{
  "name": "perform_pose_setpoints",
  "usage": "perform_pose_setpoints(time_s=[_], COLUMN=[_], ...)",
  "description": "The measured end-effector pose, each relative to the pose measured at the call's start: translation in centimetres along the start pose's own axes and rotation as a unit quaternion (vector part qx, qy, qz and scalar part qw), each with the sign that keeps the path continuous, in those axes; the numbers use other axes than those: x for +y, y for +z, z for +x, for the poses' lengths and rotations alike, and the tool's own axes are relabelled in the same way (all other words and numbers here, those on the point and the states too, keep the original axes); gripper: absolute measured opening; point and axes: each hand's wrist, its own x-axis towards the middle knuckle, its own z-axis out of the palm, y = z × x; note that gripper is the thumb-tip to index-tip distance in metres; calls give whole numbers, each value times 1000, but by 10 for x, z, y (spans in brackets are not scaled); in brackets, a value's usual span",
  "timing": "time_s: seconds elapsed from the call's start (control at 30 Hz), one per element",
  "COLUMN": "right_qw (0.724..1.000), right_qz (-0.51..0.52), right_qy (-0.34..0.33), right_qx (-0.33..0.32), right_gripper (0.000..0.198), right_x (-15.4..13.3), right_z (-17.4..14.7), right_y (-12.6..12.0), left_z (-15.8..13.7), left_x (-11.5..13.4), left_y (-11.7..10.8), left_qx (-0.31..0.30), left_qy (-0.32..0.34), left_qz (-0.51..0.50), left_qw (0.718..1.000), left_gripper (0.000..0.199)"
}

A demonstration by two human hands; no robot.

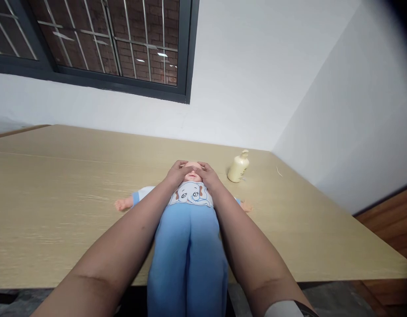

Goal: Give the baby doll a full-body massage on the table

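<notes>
A baby doll (189,226) in light blue trousers and a white top with an elephant face lies on its back on the table, its legs toward me and its arms spread sideways. My left hand (178,173) cups the left side of the doll's head, with the thumb lying across the face. On the other side, my right hand (207,173) holds the head the same way, fingers curled round it. Both thumbs cover the doll's eyes; its mouth shows below them. A pale yellow pump bottle (238,168) stands upright to the right of the head, apart from my hands.
The light wooden table (74,189) reaches back to a white wall (243,79). A thin pale strip (279,171) lies right of the bottle. At the upper left is a dark-framed window (185,53) with metal bars. The table's front edge runs under the doll's legs.
</notes>
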Motion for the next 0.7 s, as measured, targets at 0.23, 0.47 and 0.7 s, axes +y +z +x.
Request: perform_pose_setpoints(time_s=[0.23,0.47,0.7], right_qw=[1000,995,993], right_qz=[13,95,107], right_qy=[-8,37,51], right_qx=[10,9,-11], right_gripper=[46,41,52], right_x=[6,4,1], right_z=[7,6,2], right_y=[-2,-2,-5], left_z=[1,9,10], left_x=[0,-5,-7], left_y=[3,-1,-3], left_qx=[-5,-25,-2], left_qy=[-3,-25,-16], left_qz=[-27,-77,-69], left_qw=[1000,996,997], left_gripper=[41,35,27])
